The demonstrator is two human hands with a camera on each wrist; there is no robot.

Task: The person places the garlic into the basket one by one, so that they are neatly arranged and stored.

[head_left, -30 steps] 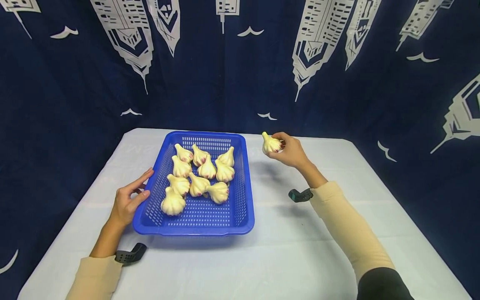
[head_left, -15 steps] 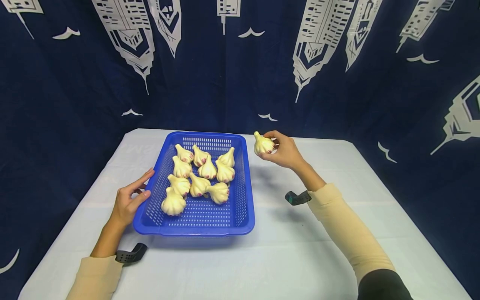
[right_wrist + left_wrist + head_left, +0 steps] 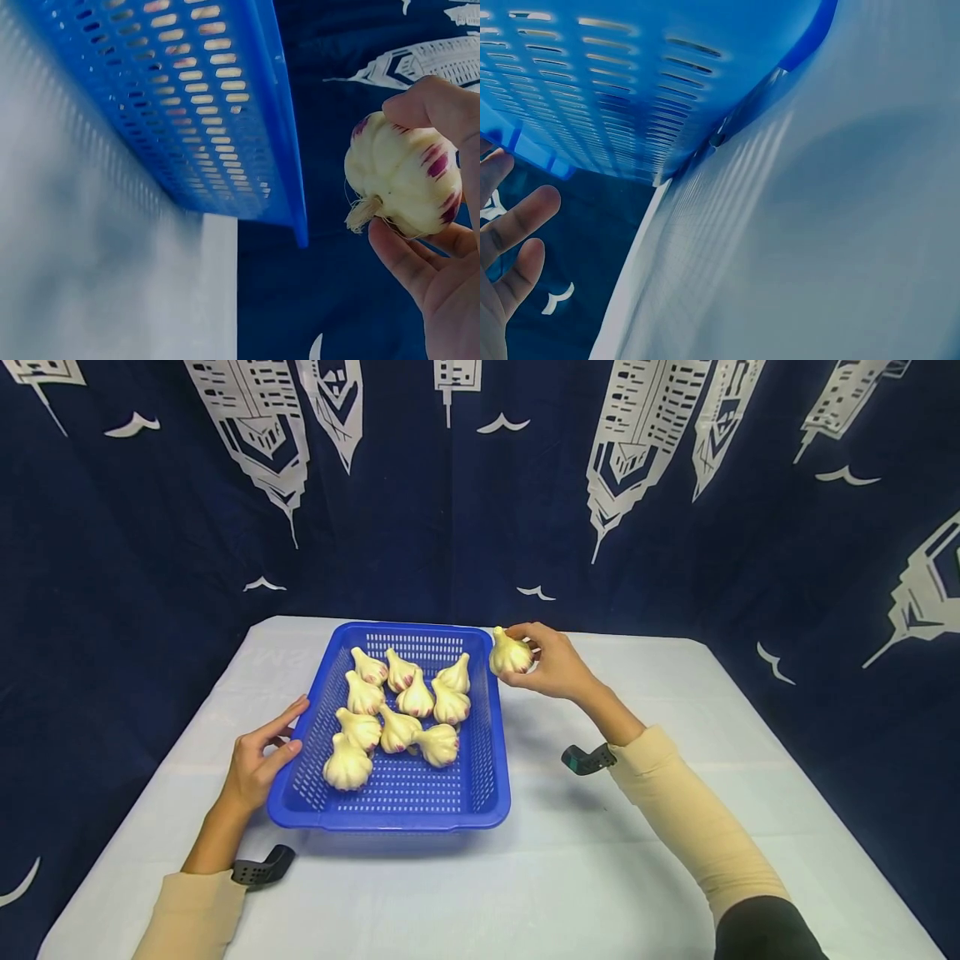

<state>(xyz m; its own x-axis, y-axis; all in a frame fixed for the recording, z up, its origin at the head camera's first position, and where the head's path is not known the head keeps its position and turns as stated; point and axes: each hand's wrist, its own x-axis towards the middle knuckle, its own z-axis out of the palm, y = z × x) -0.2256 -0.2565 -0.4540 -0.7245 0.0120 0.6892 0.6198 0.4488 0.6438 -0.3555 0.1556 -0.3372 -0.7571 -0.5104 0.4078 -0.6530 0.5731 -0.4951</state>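
A blue perforated plastic basket (image 3: 390,821) stands on the white table, with several garlic bulbs (image 3: 348,763) inside, mostly toward its back and left. My right hand (image 3: 555,662) pinches another garlic bulb (image 3: 511,653) between thumb and fingers, beside the basket's back right rim and raised above the table. In the right wrist view that bulb (image 3: 401,176) shows purple streaks and dry roots, apart from the basket wall (image 3: 202,105). My left hand (image 3: 251,768) rests on the left rim, fingers fairly straight; some fingertips (image 3: 540,201) stand off the wall in the left wrist view.
The white-covered table (image 3: 600,877) extends around the basket. Behind it hangs a dark blue cloth (image 3: 420,552) with white building and bird prints. Black wrist devices sit on the left wrist (image 3: 264,867) and right wrist (image 3: 588,759).
My right hand has moved left with the garlic bulb, from well beside the basket up to its back right rim. The left hand and basket have stayed put.
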